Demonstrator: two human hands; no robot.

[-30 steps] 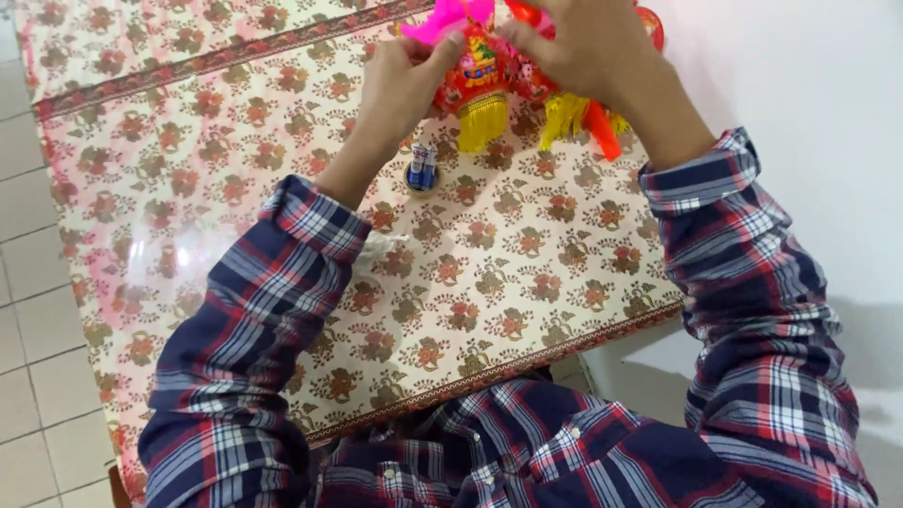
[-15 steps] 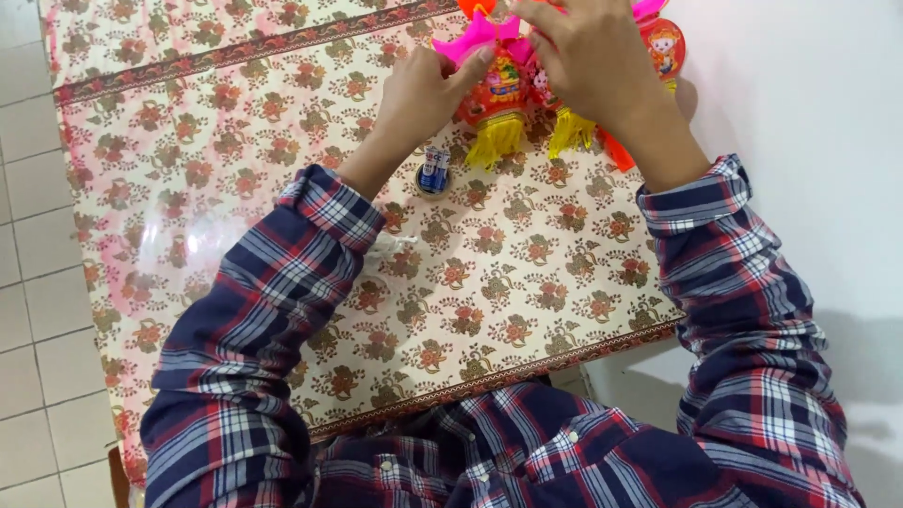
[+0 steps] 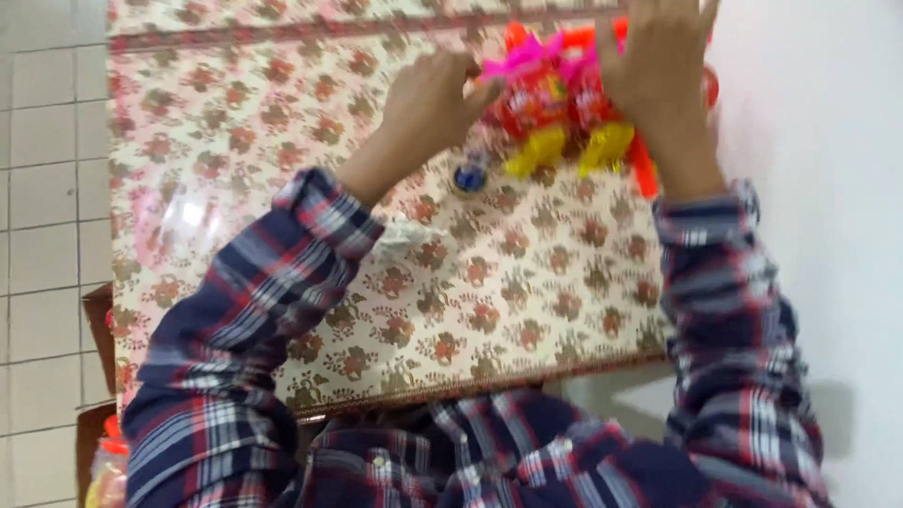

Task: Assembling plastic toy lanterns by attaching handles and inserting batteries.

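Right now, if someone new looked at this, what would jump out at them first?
First, the bright toy in pink, red, orange and yellow at the far edge of the table, next to the white wall. The left hand grips its pink side, and the right hand lies spread over its top. Next comes the floral tablecloth, with a small blue object near the toy.

Toy [image 3: 564,113] is sitting at table's [image 3: 527,310] far right, hands flanking it: left hand [image 3: 428,103] on its left, right hand [image 3: 658,66] over its right. Small cap [image 3: 467,176] is lying just nearer, left of toy.
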